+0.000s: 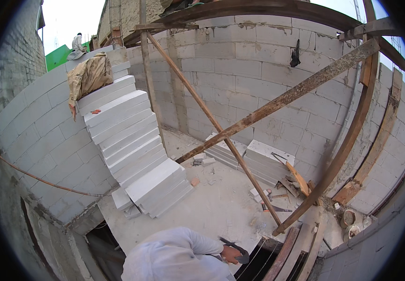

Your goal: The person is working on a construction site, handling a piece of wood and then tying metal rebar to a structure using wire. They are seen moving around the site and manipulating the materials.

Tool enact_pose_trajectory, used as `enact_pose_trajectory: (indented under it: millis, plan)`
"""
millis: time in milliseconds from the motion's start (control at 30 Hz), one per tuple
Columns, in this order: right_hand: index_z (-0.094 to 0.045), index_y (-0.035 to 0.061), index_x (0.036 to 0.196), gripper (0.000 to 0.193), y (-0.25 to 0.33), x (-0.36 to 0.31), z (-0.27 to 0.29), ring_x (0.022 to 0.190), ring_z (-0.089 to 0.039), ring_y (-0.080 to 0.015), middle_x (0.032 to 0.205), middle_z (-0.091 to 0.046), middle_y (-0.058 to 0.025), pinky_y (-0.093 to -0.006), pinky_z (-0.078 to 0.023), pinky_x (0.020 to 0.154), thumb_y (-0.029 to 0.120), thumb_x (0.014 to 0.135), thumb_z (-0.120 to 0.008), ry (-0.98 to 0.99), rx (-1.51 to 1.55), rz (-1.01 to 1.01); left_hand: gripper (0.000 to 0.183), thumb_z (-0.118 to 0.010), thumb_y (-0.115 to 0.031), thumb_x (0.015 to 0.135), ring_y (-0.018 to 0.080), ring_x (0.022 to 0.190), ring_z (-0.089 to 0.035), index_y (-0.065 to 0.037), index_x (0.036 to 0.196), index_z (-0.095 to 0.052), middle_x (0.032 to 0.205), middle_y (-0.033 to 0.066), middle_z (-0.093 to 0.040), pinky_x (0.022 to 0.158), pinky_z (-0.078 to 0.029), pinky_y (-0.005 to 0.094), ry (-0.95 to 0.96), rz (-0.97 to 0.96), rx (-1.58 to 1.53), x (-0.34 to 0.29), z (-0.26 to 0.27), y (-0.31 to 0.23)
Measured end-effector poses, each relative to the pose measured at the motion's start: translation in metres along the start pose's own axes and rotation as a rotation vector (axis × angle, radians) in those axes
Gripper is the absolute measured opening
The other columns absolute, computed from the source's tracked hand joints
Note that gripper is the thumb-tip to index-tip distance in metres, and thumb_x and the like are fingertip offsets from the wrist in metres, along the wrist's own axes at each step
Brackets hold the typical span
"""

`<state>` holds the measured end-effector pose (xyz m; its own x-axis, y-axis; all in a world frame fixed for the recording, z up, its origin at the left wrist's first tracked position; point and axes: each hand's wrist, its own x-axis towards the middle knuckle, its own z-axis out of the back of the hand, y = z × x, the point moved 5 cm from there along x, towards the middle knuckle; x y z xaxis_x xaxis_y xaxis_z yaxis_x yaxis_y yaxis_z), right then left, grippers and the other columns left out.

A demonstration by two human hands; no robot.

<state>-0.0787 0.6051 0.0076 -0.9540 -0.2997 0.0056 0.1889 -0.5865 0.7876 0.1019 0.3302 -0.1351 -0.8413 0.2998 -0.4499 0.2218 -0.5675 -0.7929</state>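
At the lower edge, a pale, loose sleeve (165, 255) comes in left of centre and bends to the right. At its end is my left hand (231, 254), with fingers curled round a dark grey, flat object (243, 258) whose exact kind I cannot make out. The hand is above the edge of the concrete floor, beside thin metal rods (254, 257) that cross a dark opening. Rough timber planks (284, 255) lie just to the right. My right hand does not show.
A tall, stepped stack of white blocks (127, 126) leans by the left wall. Crossed timber braces (258, 112) slant ahead. Lower block stacks (270, 159), a hammer (279, 195), a saw (277, 209) and buckets (348, 217) lie beyond. Another person (77, 43) sits far left.
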Motion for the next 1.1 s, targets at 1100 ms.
enact_pose_trajectory:
  millis: [1100]
  plan:
    - [-0.068,-0.0029,0.098,0.026,0.054,0.064,-0.092,0.089,-0.064,-0.0428,0.097,-0.068,-0.0256,-0.0483,-0.052,0.078,0.019,0.095,-0.054,0.331,-0.527,0.505,0.048,-0.057,-0.051,0.089,0.0214,0.065,-0.062,-0.007,0.069,-0.061,0.066,0.0059,-0.063,0.065,-0.046,0.0389,-0.676,0.349,-0.205,-0.051,-0.003,0.109]
